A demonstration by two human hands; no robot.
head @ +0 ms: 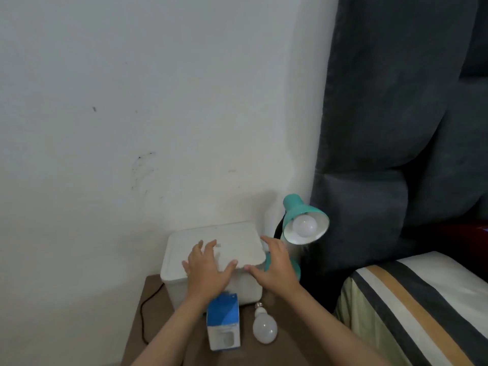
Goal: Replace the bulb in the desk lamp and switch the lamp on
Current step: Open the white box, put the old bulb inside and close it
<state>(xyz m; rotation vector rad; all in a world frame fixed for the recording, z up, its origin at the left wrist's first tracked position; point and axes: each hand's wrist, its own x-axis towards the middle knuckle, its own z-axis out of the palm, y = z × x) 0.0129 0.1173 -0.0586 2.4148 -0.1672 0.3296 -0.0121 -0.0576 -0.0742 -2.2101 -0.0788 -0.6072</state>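
A teal desk lamp stands at the right of a brown side table, its shade tilted toward me with a white bulb seated inside, unlit. A second white bulb lies loose on the table, screw base pointing away. Next to it stands a blue and white bulb carton. My left hand is spread open over the lid of a white plastic box. My right hand hovers open at the box's right corner, just in front of the lamp's base, holding nothing.
The brown table is small, and the box fills its back half. A black cord trails off the table's left edge. A dark grey padded headboard and a striped bed stand close on the right. A white wall is behind.
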